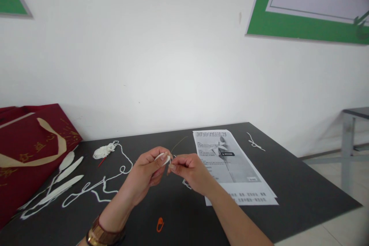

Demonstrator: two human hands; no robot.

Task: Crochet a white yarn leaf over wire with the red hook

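Observation:
My left hand (150, 169) is closed in a pinch on a small white crocheted piece (163, 158), which shows between thumb and fingers. Right against it, my right hand (188, 171) has its thumb and forefinger pressed together at the edge of the piece. What those fingertips hold is too small to make out. A thin wire (179, 143) rises from between the hands towards the upper right. White yarn (186, 184) lies partly hidden below my right hand. An orange stitch marker (159, 224) rests on the black table (178, 226) nearer to me.
At left lie a white yarn ball (104, 151), a red stick-like tool (102, 162) and white leaf-shaped pieces (62, 189) beside a dark red bag (31, 134). Printed sheets (245, 169) lie right of my hands. A tied white strand (254, 143) lies farther right.

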